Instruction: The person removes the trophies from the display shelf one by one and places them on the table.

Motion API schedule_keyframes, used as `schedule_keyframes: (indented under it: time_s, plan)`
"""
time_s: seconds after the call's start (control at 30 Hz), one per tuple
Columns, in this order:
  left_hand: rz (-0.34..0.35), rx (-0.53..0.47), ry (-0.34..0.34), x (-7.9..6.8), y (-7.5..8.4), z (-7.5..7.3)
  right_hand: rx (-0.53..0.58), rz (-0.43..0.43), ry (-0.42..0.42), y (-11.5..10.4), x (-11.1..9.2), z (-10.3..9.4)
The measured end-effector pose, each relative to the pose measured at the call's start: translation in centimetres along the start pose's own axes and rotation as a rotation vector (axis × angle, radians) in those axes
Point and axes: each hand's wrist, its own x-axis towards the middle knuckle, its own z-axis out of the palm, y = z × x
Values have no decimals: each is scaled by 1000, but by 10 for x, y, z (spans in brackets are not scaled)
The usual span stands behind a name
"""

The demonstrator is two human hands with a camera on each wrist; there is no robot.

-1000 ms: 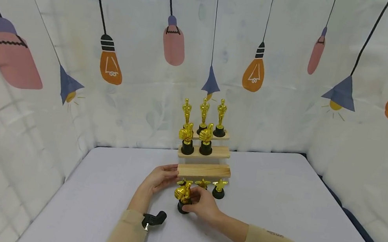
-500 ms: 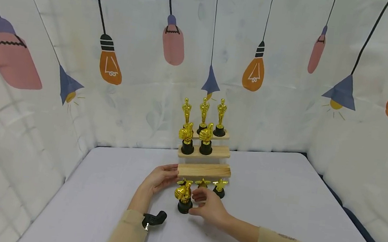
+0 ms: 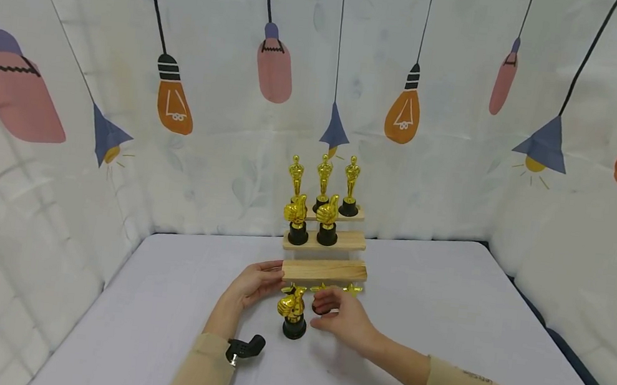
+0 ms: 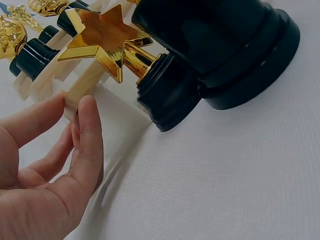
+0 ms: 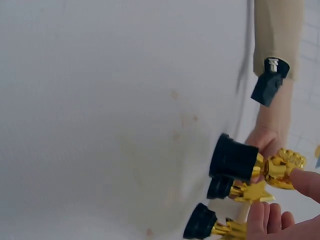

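Note:
My left hand (image 3: 253, 284) pinches the left end of the lowest step of a wooden three-step stand (image 3: 325, 271); the left wrist view shows the fingertips on its edge. In front of that step stands a gold thumbs-up trophy (image 3: 292, 307) on a black base, upright on the table. Just right of it, my right hand (image 3: 346, 316) holds nothing, its fingers loosely bent and apart. This hand partly hides two star trophies; the right one's gold star (image 3: 353, 289) shows above it. Another star trophy (image 4: 107, 40) stands behind the thumbs-up trophy in the left wrist view.
Two thumbs-up trophies (image 3: 328, 220) stand on the middle step, at its left and centre. Three gold figure trophies (image 3: 351, 181) line the top step. A white cloth covers the table (image 3: 421, 305), and a printed curtain (image 3: 221, 164) hangs behind it.
My right hand lets go of the front thumbs-up trophy and draws away to the right, now in front of the star trophies. The left hand stays at the stand.

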Motion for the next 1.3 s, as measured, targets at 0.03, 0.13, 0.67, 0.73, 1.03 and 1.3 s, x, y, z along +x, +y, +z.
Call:
schedule_keyframes:
  time_s: [0.03, 0.13, 0.67, 0.73, 1.03, 1.3]
  plan:
    - [3, 3, -2, 0, 0, 0, -9, -5, 1, -1, 1, -2]
    - [-6, -1, 3, 0, 0, 0, -12, -17, 11, -7, 3, -8]
    - [-17, 6, 25, 0, 3, 1, -17, 19, 96, -33, 28, -44]
    - [-14, 8, 24, 0, 3, 1, -22, 33, 107, -35, 32, -48]
    - [-13, 4, 19, -1, 3, 2, 23, 26, 136, -39, 48, -63]
    - [-13, -7, 13, -2, 1, 2, 55, 21, 137, -33, 65, -74]
